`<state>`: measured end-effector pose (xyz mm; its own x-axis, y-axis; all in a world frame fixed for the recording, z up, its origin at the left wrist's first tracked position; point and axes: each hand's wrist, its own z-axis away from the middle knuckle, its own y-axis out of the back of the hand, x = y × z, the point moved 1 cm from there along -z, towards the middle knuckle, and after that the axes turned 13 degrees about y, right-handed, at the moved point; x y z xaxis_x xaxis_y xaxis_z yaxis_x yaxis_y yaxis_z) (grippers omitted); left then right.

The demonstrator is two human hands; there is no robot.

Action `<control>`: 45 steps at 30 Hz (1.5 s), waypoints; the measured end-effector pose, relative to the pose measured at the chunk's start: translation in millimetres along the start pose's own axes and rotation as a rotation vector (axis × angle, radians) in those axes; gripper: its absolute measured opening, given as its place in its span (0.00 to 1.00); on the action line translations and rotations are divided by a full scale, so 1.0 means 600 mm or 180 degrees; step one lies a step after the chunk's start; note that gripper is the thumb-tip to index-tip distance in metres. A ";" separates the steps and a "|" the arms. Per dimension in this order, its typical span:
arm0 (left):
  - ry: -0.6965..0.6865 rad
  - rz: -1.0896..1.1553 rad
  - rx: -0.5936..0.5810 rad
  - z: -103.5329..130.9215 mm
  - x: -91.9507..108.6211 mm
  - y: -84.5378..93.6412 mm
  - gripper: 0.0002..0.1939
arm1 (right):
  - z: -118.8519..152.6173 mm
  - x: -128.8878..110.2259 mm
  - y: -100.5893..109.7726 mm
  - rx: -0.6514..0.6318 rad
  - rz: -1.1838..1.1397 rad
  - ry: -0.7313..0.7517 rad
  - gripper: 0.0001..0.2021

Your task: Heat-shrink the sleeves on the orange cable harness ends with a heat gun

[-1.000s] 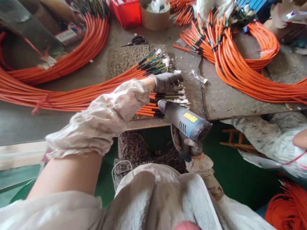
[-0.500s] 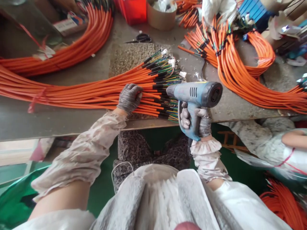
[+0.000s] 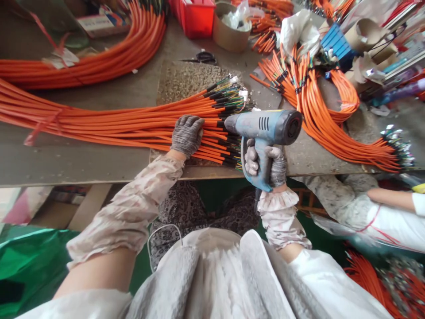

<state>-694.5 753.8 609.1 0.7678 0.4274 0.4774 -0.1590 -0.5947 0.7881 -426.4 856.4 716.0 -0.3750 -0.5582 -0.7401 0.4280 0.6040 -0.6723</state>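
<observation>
My gloved left hand (image 3: pixel 187 136) lies on a fanned bundle of orange cables (image 3: pixel 133 119), its fingers curled over a cable near the stripped ends; the exact cable is hidden. Black sleeves (image 3: pixel 217 111) cover the cable ends, from which thin coloured wires and white connectors (image 3: pixel 244 94) stick out. In my gloved right hand (image 3: pixel 277 166) is a blue-grey heat gun (image 3: pixel 262 124), gripped by its handle. Its nozzle points left, right over the black sleeves in this view. A gritty board (image 3: pixel 189 82) lies under the cable ends.
Scissors (image 3: pixel 204 57) lie behind the board, near a red bin (image 3: pixel 198 20) and a cardboard tub (image 3: pixel 230 37). Another orange cable bundle (image 3: pixel 332 128) is at right, one more (image 3: pixel 133 57) at back left. A co-worker's arm (image 3: pixel 390 199) shows at right.
The view has swung slightly, showing more of the table's right side. The heat gun has shifted a little left over the cable ends. My left hand stays on the cables.
</observation>
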 end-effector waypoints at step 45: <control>0.0284 0.0691 0.0387 -0.010 -0.005 -0.023 0.29 | -0.058 -0.031 -0.021 -0.0291 -0.0241 -0.0380 0.21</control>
<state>-698.7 765.0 599.0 0.6653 0.3361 0.6667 -0.2340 -0.7541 0.6136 -453.5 879.1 738.0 -0.3005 -0.6644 -0.6843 0.3236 0.6038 -0.7285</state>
